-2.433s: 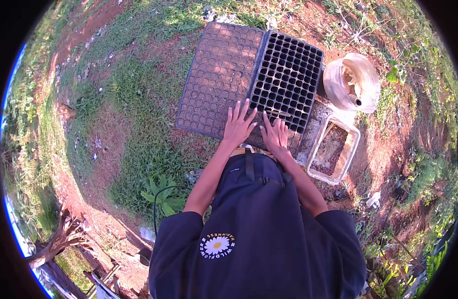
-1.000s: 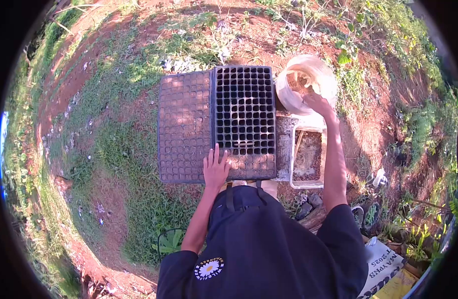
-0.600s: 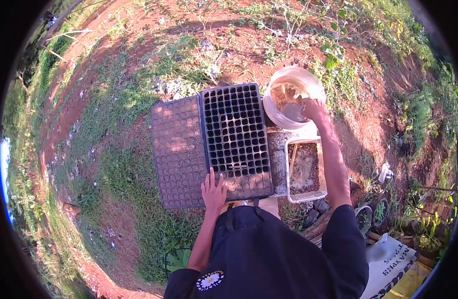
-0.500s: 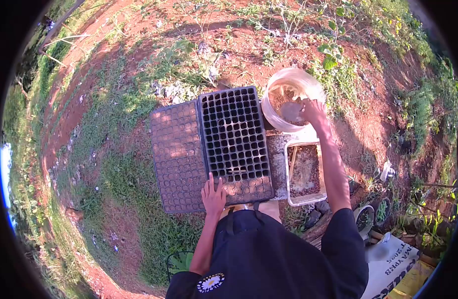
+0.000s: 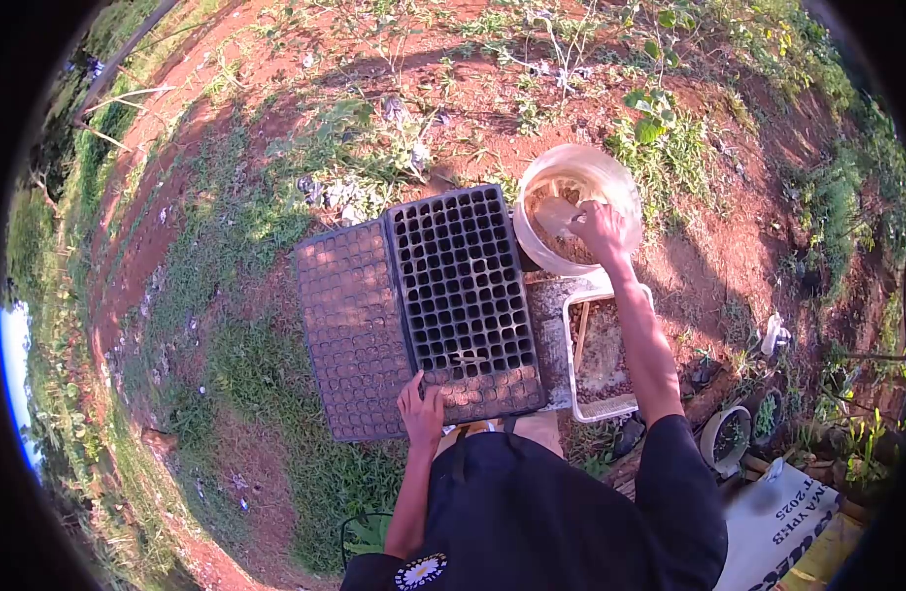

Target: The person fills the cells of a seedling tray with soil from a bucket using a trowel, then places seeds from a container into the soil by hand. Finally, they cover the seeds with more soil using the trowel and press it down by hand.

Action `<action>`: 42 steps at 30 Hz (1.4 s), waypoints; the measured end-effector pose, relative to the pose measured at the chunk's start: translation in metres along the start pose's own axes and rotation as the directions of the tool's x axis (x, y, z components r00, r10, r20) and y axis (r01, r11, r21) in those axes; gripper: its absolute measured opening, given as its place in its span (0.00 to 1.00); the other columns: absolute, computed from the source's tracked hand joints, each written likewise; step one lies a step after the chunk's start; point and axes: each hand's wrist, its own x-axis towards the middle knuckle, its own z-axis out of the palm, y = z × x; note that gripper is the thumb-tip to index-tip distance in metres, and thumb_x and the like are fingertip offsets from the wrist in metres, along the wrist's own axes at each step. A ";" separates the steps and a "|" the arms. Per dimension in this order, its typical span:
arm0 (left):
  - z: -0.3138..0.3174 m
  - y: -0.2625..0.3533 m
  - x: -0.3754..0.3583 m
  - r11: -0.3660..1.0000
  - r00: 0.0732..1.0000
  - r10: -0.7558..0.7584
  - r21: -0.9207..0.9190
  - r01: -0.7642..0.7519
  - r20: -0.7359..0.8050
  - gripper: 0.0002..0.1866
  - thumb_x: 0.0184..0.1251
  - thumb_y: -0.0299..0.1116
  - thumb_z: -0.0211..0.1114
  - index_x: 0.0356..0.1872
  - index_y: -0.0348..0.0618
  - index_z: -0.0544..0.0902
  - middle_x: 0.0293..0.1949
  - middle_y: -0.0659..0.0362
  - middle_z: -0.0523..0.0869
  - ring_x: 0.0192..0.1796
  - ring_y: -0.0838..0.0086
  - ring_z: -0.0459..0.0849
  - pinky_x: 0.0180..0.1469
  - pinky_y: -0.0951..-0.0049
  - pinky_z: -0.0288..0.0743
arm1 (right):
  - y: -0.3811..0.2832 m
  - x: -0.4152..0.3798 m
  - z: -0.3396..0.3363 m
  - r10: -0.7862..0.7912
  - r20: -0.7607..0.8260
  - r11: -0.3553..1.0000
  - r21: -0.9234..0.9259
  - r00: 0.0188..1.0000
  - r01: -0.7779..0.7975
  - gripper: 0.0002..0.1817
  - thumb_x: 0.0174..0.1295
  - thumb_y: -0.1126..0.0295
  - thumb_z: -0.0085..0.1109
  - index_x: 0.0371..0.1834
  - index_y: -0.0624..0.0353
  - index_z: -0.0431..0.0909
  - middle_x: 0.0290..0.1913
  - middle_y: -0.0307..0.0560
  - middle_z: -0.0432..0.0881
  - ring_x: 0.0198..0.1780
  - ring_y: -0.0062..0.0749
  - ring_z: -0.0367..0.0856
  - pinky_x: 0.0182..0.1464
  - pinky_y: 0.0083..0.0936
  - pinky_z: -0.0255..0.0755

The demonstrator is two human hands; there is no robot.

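Observation:
My left hand [image 5: 422,412] rests with fingers apart on the near edges of two black seedling trays. The left tray [image 5: 349,335] has its cells filled with brown soil. In the tray on the right [image 5: 463,281], soil fills only the nearest rows, and the other cells are hollow. Over a whitish plastic bucket [image 5: 618,187], my right hand [image 5: 601,229] is closed on a pale, scoop-like piece [image 5: 555,213] that dips toward the brown soil inside. Its exact kind is hard to make out.
Below the bucket sits a white rectangular basin [image 5: 603,411] with reddish-brown bits and a thin stick [image 5: 581,335] in it. A printed white sack [image 5: 783,522] and a round pot [image 5: 726,438] lie at the lower right. Grass [image 5: 256,364] borders the trays.
My right hand and the pale piece have shifted slightly left within the bucket. My left hand stays at the trays' near edge. The whole view has tilted a little.

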 end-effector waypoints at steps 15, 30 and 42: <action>-0.004 -0.007 0.001 0.999 0.994 -0.032 -0.040 0.028 -0.106 0.07 0.61 0.34 0.69 0.39 0.46 0.86 0.60 0.56 0.78 0.61 0.58 0.74 0.64 0.55 0.65 | -0.002 0.005 -0.031 0.132 -0.026 0.955 0.273 0.991 -0.120 0.14 0.49 0.60 0.76 0.38 0.48 0.90 0.31 0.49 0.89 0.35 0.38 0.87 0.43 0.35 0.79; -0.010 -0.017 -0.012 0.991 0.991 -0.111 -0.079 0.105 -0.076 0.06 0.63 0.34 0.68 0.38 0.45 0.85 0.55 0.58 0.80 0.60 0.59 0.75 0.64 0.55 0.63 | -0.027 -0.015 -0.097 0.063 0.254 0.994 -0.103 0.965 -0.037 0.22 0.49 0.64 0.77 0.46 0.58 0.82 0.50 0.51 0.84 0.57 0.44 0.78 0.64 0.49 0.67; -0.010 -0.003 0.001 0.995 0.994 -0.102 -0.028 0.100 -0.046 0.07 0.65 0.35 0.68 0.39 0.45 0.85 0.55 0.58 0.81 0.60 0.59 0.75 0.64 0.56 0.63 | 0.000 -0.006 -0.045 0.122 0.181 0.990 0.041 0.976 -0.131 0.16 0.40 0.60 0.76 0.36 0.47 0.91 0.34 0.51 0.89 0.41 0.42 0.87 0.49 0.39 0.78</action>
